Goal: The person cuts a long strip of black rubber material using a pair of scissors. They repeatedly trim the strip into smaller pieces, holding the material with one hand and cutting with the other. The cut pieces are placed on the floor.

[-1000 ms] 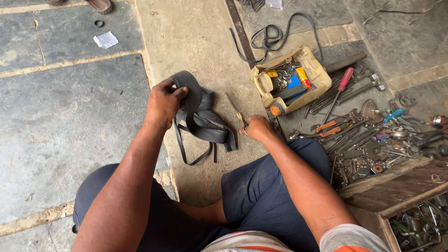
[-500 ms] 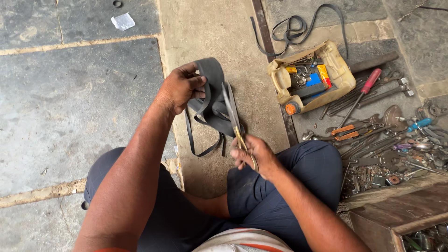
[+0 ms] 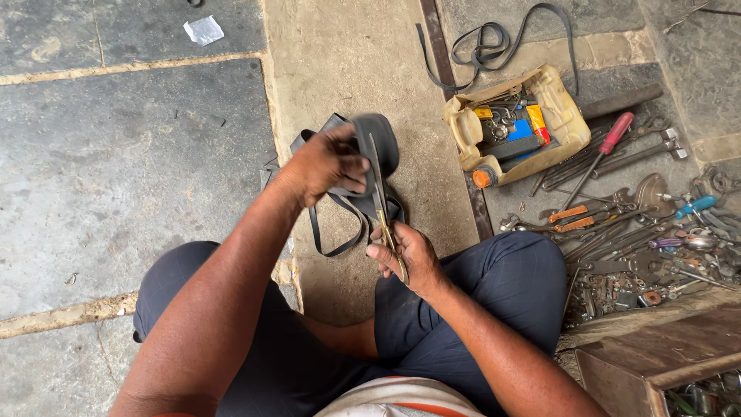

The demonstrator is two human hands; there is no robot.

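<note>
Black rubber tube (image 3: 376, 143); brass-yellow scissors (image 3: 390, 235); red-handled screwdriver (image 3: 615, 134) (grey floor).

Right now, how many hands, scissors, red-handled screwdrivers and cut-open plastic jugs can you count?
Hands: 2, left hand, right hand
Scissors: 1
Red-handled screwdriver: 1
Cut-open plastic jug: 1
Total: 5

I've a floppy black rubber inner tube (image 3: 370, 154) bunched up above the stone floor. Brass-handled scissors (image 3: 384, 216) point blades up against it.
</note>
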